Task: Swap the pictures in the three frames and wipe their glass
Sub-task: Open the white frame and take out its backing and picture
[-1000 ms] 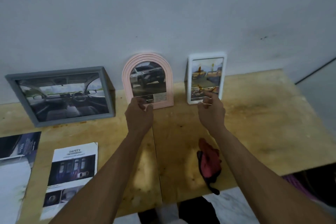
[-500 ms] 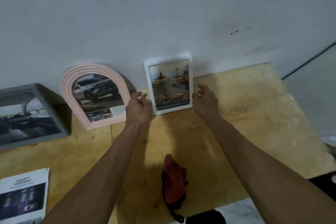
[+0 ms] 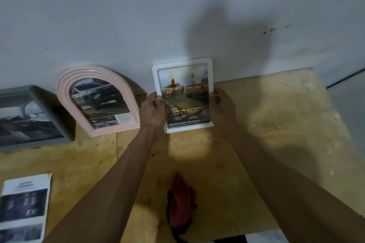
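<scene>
I see the wooden table [image 3: 276, 124] against the wall [image 3: 177, 6], with the grey frame [image 3: 29, 144] far left and the pink arched frame [image 3: 98, 100] beside it. My left hand [image 3: 153, 110] and right hand [image 3: 222, 106] grip the white frame [image 3: 182, 63] by its sides, fingers curled round the edges. A red cloth [image 3: 180, 203] lies nearer me.

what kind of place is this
Probably a plain workroom or makeshift workspace rather than a furnished home: a bare plywood table against an unpainted grey wall, with framed car-brochure pictures like the pink arched frame propped there.
</scene>
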`<state>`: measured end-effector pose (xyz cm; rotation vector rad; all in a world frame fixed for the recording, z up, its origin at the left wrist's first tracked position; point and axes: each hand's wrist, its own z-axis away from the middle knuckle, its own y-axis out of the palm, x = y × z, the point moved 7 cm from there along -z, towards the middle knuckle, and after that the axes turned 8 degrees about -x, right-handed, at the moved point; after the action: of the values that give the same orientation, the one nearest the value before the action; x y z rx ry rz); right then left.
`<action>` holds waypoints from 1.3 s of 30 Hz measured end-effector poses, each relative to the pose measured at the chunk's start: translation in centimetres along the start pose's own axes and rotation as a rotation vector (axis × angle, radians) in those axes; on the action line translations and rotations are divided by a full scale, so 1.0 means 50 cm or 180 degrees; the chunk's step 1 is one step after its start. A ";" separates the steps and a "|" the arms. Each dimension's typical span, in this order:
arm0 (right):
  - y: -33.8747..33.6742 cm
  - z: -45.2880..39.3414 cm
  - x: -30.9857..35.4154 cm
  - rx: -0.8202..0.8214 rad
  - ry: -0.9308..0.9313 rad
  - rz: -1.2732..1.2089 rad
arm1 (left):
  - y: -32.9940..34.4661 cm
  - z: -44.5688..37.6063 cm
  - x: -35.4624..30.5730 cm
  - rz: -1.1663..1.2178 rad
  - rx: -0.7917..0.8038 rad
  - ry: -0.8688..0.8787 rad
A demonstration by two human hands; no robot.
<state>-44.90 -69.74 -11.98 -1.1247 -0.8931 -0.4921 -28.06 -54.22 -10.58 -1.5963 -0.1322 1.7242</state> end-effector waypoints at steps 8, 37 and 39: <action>-0.030 0.118 0.047 -0.0124 -0.0059 -0.0303 | -0.107 0.113 0.015 0.0880 -0.0041 -0.0274; 0.108 0.740 0.293 0.1430 -0.0676 -0.1874 | -0.669 0.408 0.384 0.2902 -0.0223 -0.1943; 0.096 0.742 0.316 0.1403 -0.1295 -0.1427 | -0.696 0.388 0.386 0.2750 -0.0019 -0.2037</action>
<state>-45.68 -32.38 3.88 -0.6213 -1.5427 -0.4034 -27.91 -10.64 -2.90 -1.0897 0.2897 2.8596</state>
